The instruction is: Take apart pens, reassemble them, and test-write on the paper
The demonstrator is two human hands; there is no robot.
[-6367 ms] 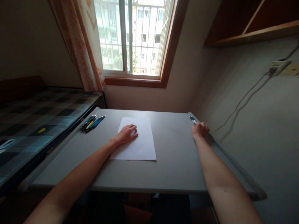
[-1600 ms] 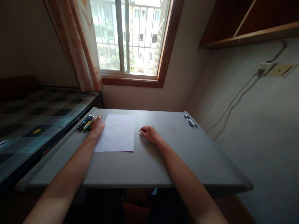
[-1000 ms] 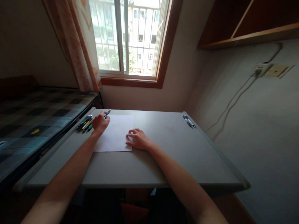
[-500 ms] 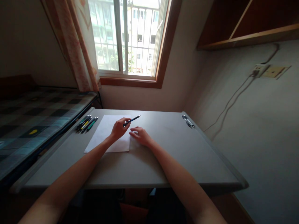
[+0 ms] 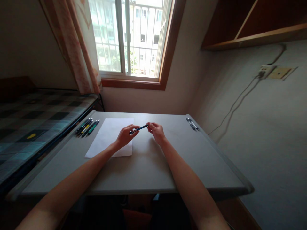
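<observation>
- Near corner of flat white paper sheet [image 5: 109, 135] hidden behind left hand [image 5: 124, 136].
- Slim dark blue pen [image 5: 139, 128]: ends covered by fingers, markings too small to tell.

Your only light here is daylight through the window [image 5: 129, 38] at the far side, and the panes are blown out almost to white. Everything indoors sits dim next to it: the wall to your left and the shelf [image 5: 251, 22] at the upper right are nearly lost in shadow. The grey table [image 5: 153, 166] catches a soft, even sheen with no hard shadows. Your wide lens bends straight lines towards the edges, and your forearms nearest the camera look soft.
</observation>
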